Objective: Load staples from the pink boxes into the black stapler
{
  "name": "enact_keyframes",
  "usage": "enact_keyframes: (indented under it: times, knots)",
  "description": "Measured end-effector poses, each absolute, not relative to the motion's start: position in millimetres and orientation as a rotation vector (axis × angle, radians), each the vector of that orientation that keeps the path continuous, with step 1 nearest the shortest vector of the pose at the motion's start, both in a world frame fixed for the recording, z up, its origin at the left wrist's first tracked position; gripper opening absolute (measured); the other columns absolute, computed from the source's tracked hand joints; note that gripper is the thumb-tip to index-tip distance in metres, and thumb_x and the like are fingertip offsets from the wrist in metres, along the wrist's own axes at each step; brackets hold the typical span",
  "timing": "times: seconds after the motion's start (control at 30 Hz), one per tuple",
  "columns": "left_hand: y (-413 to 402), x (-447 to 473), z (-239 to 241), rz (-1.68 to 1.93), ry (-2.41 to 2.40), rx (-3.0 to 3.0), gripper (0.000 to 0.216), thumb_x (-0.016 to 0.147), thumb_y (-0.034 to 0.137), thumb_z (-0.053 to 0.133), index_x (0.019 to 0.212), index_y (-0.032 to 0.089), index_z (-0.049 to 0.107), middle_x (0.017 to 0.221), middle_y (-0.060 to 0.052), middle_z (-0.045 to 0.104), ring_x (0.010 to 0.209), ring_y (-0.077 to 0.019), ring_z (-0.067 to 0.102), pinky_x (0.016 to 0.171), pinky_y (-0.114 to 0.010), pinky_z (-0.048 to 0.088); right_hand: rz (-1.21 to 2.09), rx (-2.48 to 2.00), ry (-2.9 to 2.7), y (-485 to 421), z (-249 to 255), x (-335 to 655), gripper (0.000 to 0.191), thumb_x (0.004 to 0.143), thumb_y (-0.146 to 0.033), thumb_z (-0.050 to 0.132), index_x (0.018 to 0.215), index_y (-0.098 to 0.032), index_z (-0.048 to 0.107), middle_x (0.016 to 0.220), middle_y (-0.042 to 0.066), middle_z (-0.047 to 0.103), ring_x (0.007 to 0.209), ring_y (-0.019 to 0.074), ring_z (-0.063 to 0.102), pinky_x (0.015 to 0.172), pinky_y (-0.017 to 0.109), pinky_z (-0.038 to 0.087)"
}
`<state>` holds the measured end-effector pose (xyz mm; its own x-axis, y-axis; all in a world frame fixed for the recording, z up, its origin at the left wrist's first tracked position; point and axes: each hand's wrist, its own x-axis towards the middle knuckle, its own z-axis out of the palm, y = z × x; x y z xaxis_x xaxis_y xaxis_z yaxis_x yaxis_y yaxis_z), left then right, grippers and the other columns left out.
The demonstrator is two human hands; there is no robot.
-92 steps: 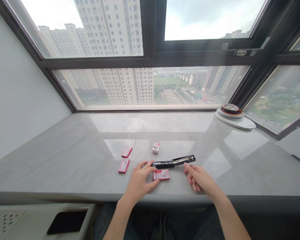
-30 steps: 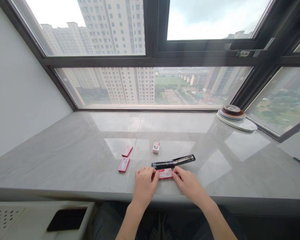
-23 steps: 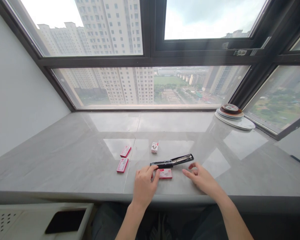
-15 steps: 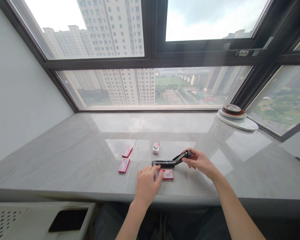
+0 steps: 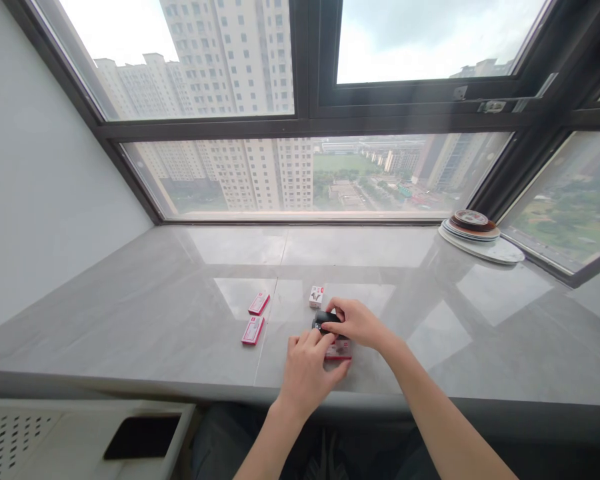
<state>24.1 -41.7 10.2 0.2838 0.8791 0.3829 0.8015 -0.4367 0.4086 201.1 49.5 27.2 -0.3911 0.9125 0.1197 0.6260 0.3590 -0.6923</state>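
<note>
My right hand (image 5: 356,323) is curled over a black stapler (image 5: 321,319) on the grey stone sill (image 5: 155,320), pressing its top arm down; only the stapler's left end shows. My left hand (image 5: 307,363) rests just in front, fingertips touching the stapler's near side, fingers bent but apart. A red-and-white staple box (image 5: 341,349) lies between the two hands, partly covered by them.
Two more red staple boxes (image 5: 259,303) (image 5: 253,330) lie to the left, and a small white box (image 5: 317,296) stands just behind the stapler. A stack of round plates (image 5: 480,233) sits at the far right by the window. A white perforated unit (image 5: 75,437) is below the sill.
My right hand folded the stapler's open arm over to the left and now covers the stapler. My left hand moved slightly forward against it.
</note>
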Motion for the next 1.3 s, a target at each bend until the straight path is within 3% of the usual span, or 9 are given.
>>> enact_keyframes:
  times: [0.1,0.23,0.4,0.6,0.7,0.77,0.9,1.13,1.3]
  knots:
    - [-40,24,4,0.843,1.52,2.46,0.022,0.086,0.036,0.076,0.108,0.032,0.071,0.094,-0.003,0.064,0.095,-0.0236,0.06,0.085,-0.038,0.04,0.7,-1.426,-2.069,50,25,213,0.029,0.083,-0.048,0.073,0.091,-0.022,0.063,0.063,-0.008,0.044,0.058,0.0113,0.045,0.056,0.025,0.029]
    - [-28,-5,1,0.874,1.889,2.383,0.009,0.087,0.034,0.072,0.088,0.025,0.069,0.096,-0.006,0.062,0.1,-0.0275,0.057,0.089,-0.043,0.041,0.673,-1.51,-1.997,48,23,226,0.032,0.083,-0.053,0.072,0.089,-0.023,0.062,0.064,-0.008,0.045,0.06,0.012,0.047,0.057,0.025,0.029]
    - [-6,-65,0,0.999,2.34,2.135,0.013,0.085,0.036,0.069,0.085,0.024,0.064,0.124,-0.012,0.06,0.118,-0.0369,0.051,0.097,-0.055,0.042,0.68,-1.542,-1.957,43,23,232,0.031,0.084,-0.053,0.071,0.09,-0.024,0.061,0.064,-0.008,0.044,0.06,0.0122,0.048,0.056,0.025,0.029]
    - [18,-112,-18,1.122,2.017,2.139,0.017,0.084,0.035,0.067,0.081,0.024,0.055,0.152,-0.008,0.049,0.148,-0.0338,0.033,0.118,-0.051,0.035,0.674,-1.581,-1.933,42,23,229,0.03,0.083,-0.051,0.07,0.091,-0.023,0.062,0.064,-0.007,0.046,0.06,0.0125,0.048,0.057,0.024,0.03]
    - [26,-126,-25,1.114,1.887,2.079,0.017,0.087,0.038,0.064,0.093,0.023,0.06,0.16,-0.007,0.042,0.156,-0.03,0.024,0.121,-0.046,0.034,0.691,-1.589,-1.944,39,28,229,0.029,0.084,-0.049,0.068,0.094,-0.023,0.064,0.065,-0.007,0.048,0.06,0.0127,0.049,0.056,0.024,0.031]
    - [30,-130,-25,1.074,1.836,2.035,0.035,0.088,0.04,0.063,0.119,0.022,0.061,0.159,-0.009,0.044,0.157,-0.0279,0.022,0.121,-0.042,0.035,0.72,-1.586,-1.964,37,32,231,0.028,0.085,-0.047,0.066,0.1,-0.023,0.066,0.066,-0.006,0.049,0.061,0.0131,0.049,0.056,0.024,0.031]
    - [35,-119,-21,0.975,1.759,2.036,0.069,0.093,0.041,0.06,0.157,0.028,0.036,0.163,-0.008,0.039,0.157,-0.0261,0.023,0.122,-0.042,0.035,0.765,-1.627,-1.995,32,40,239,0.033,0.088,-0.047,0.063,0.109,-0.023,0.071,0.064,-0.005,0.05,0.06,0.0138,0.049,0.055,0.025,0.03]
    - [46,-38,-23,0.935,1.624,2.224,0.066,0.105,0.042,0.044,0.165,0.031,0.019,0.167,-0.008,0.032,0.158,-0.0271,0.022,0.124,-0.048,0.03,1.015,-1.683,-1.763,20,22,240,0.057,0.091,-0.069,0.053,0.103,-0.019,0.076,0.058,-0.002,0.052,0.057,0.0152,0.049,0.054,0.025,0.031]
    - [50,10,-24,0.903,1.666,2.309,0.048,0.108,0.037,0.036,0.156,0.029,0.04,0.158,-0.014,0.043,0.153,-0.0295,0.032,0.121,-0.053,0.032,1.158,-1.479,-1.495,12,-2,228,0.059,0.093,-0.067,0.052,0.12,-0.018,0.071,0.06,-0.001,0.053,0.054,0.0162,0.05,0.05,0.026,0.038]
